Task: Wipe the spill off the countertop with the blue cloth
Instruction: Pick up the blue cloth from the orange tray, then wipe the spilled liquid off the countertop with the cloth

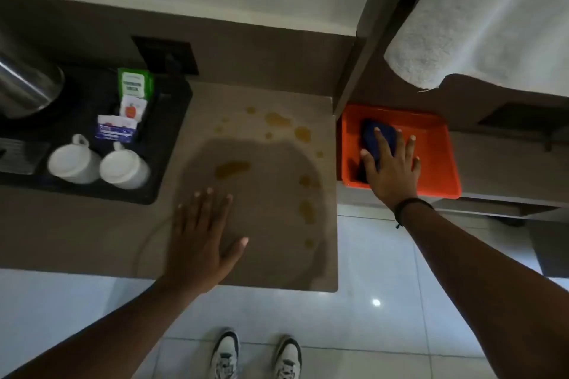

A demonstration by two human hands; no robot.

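Yellow-brown spill drops and puddles (278, 120) are scattered over the beige countertop (209, 108), from its far side down along its right edge. My left hand (201, 237) lies flat on the countertop near the front edge, fingers spread, holding nothing. The dark blue cloth (374, 132) lies in an orange tray (437, 157) to the right of the countertop. My right hand (391, 166) rests on top of the cloth with fingers spread, covering its near part; a grip on it is not visible.
A black tray (166, 132) on the left holds two upturned white cups (74, 163), sachets (132, 101) and a metal kettle (24, 83). A white towel (462, 24) hangs at the upper right. Tiled floor (369, 255) and my shoes lie below.
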